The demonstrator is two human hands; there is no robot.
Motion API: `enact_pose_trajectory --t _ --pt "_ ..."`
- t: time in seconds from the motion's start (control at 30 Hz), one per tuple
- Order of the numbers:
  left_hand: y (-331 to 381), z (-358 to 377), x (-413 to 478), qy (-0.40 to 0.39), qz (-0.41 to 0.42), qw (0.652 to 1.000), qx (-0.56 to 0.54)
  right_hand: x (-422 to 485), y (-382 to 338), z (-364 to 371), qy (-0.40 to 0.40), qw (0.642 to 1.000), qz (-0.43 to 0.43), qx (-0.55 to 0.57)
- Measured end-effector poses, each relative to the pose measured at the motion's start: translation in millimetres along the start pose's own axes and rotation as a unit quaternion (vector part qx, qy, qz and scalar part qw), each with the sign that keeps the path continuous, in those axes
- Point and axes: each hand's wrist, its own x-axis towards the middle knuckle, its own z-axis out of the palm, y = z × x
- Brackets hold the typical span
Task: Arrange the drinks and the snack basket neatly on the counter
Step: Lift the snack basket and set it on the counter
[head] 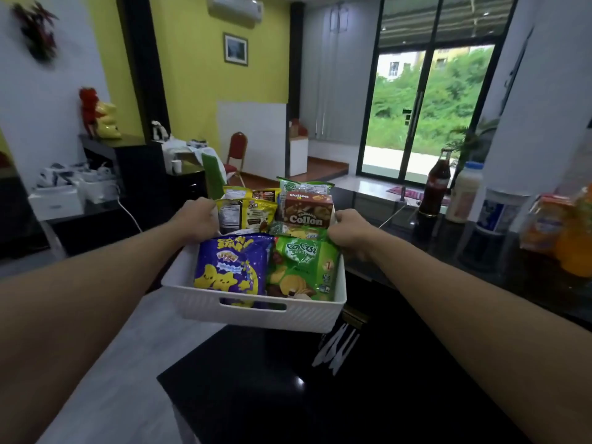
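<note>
I see the white basket (256, 310) held up in the air by both hands, in front of the body and above the near edge of the black counter (320, 395). The left hand (195, 217) is closed on the left rim of the basket, and the right hand (347, 232) is closed on the right rim, so each hand grips one side. The basket is a little tilted, with the left side higher in the view. Inside it the snacks are packed close together: a purple bag (232, 267) at the front left, a green bag (302, 267) just beside it at the front right, a brown Collon box (307, 210) behind, and yellow packets (246, 213) at the back left. The drinks stand to the right on the counter, well apart from the basket: a dark cola bottle (435, 187), a milky white bottle (464, 192) just beside it, a white cup (498, 209), and orange bottles (567, 235) at the picture edge, which are blurred.
</note>
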Motion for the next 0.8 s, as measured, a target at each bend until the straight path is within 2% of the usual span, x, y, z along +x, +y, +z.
enact_pose_trajectory --t 0.33,0.53,0.8 --pt "60.5 29.7 82.9 -0.06 0.067 0.995 -0.042 31.5 -0.3 -58.6 0.077 0.995 0.059 -0.023" --pt "91.0 65.6 140.4 -0.097 0.13 0.986 -0.038 61.0 15.9 -89.3 0.112 0.985 0.1 -0.086" --pt "118.2 104.5 214.7 -0.103 0.179 0.977 -0.047 100.5 26.6 -106.9 0.163 0.974 0.138 -0.081"
